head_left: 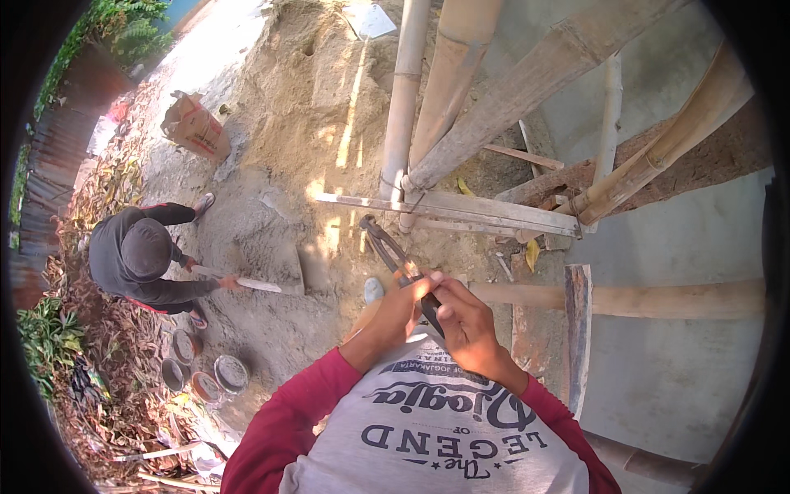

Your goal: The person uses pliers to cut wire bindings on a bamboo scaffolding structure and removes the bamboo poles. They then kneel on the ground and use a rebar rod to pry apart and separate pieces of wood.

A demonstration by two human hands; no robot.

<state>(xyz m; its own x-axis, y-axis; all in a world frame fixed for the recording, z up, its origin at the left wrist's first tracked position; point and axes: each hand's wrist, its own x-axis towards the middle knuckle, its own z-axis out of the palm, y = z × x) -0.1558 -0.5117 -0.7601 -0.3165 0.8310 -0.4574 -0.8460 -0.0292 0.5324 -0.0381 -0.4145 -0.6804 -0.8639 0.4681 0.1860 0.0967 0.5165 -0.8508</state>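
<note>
In front of my chest I hold long metal pincers upright-angled, their head pointing toward a joint of bamboo poles. My left hand is closed on the handles, and my right hand is closed beside it on their lower part, its fingers partly overlapping. Just beyond the pincer head, a weathered wooden batten crosses the feet of upright and slanted bamboo poles. Dark ties show where the poles meet the batten.
A co-worker at left holds a tool handle over wet mortar. Nearby stand several buckets and a torn paper sack. Bamboo and wood pieces cross the grey surface at right. Corrugated sheeting edges the far left.
</note>
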